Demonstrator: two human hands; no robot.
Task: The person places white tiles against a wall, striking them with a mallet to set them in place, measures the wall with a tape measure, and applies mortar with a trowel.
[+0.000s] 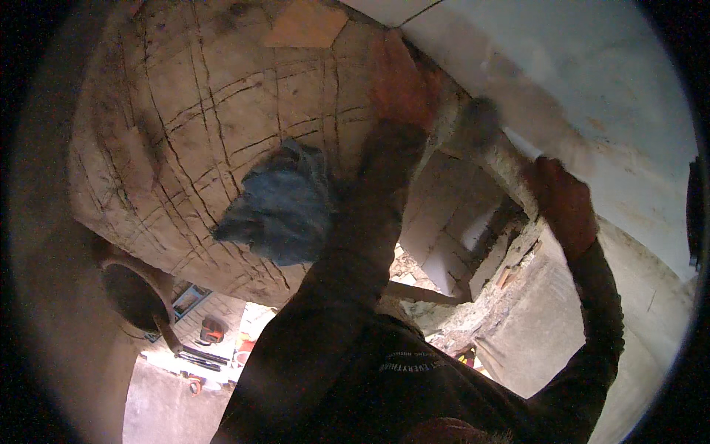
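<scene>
Lettering (416,358) in pale print crosses the chest of your dark top (325,377), at about 5 o'clock; it is the only writing that stands out to you here, and it looks decorative rather than a label. From that top, your left sleeve runs up toward 12 o'clock and your right sleeve bends round to 3 o'clock.

Your right hand (562,196), near 3 o'clock, is closed in a fist, apparently round the handle of a dark-headed tool (481,117) whose blurred head sits toward 2 o'clock, over the pale rim of an opening (458,214). Your left hand (403,81), between 12 and 1 o'clock, rests by the upper edge of the scored brown surface (200,148), perhaps to steady something; you cannot tell whether its fingers grip anything.

Toward 10 o'clock, a crumpled blue-grey cloth (285,203) lies on that surface beside your left sleeve, likely there for easy reach. A tan flat piece (307,24) sits near 12 o'clock, while the white wall (621,89) spans 1 to 3.

Farther down, around 8 o'clock, you have a bucket (144,265) and, beyond it, a red-and-black tool (212,329).
</scene>
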